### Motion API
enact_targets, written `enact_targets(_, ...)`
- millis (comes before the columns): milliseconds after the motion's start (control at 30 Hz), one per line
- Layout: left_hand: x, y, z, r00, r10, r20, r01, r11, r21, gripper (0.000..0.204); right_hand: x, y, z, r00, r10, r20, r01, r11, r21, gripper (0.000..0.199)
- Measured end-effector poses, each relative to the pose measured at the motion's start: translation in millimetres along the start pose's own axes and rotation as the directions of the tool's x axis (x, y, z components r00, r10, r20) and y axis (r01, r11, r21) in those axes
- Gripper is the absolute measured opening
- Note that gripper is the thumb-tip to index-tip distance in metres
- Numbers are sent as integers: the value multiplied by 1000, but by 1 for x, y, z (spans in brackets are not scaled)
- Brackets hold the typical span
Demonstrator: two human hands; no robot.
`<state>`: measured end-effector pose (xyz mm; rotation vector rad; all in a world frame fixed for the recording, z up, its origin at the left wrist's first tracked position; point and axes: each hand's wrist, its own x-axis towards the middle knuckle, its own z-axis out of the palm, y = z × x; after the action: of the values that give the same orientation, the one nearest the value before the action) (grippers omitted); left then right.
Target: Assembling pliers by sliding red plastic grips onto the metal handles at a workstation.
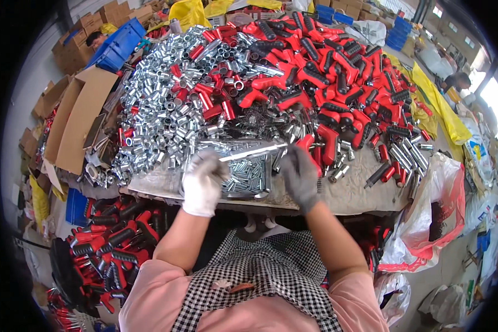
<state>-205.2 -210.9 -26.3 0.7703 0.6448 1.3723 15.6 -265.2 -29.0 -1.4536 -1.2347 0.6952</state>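
Observation:
My left hand, in a white glove with darkened fingertips, grips one end of a slim shiny metal rod. At the rod's other end, the closed fingers of my right hand, in a grey glove, meet its tip. The rod slants slightly up to the right above a shallow tray of small metal pins. Just past my right hand lies a red pistol-shaped handle with a black grip. My fingers partly hide both rod ends.
Silver metal sleeves are heaped at the left of the table, red-and-black handles at the right. A cardboard box and a blue crate stand at left. More handles fill a container below. A white-and-red sack hangs at right.

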Motion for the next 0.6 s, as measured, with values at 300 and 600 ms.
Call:
enact_targets(300,-65,-28,56,756,-493,430,64,710,701,10,-79,1,-2,992,116,52,-117,675,729,48)
enact_targets(600,-49,-24,95,790,-180,586,-358,640,680,35,-99,13,-16,952,97,292,-267,732,627,31)
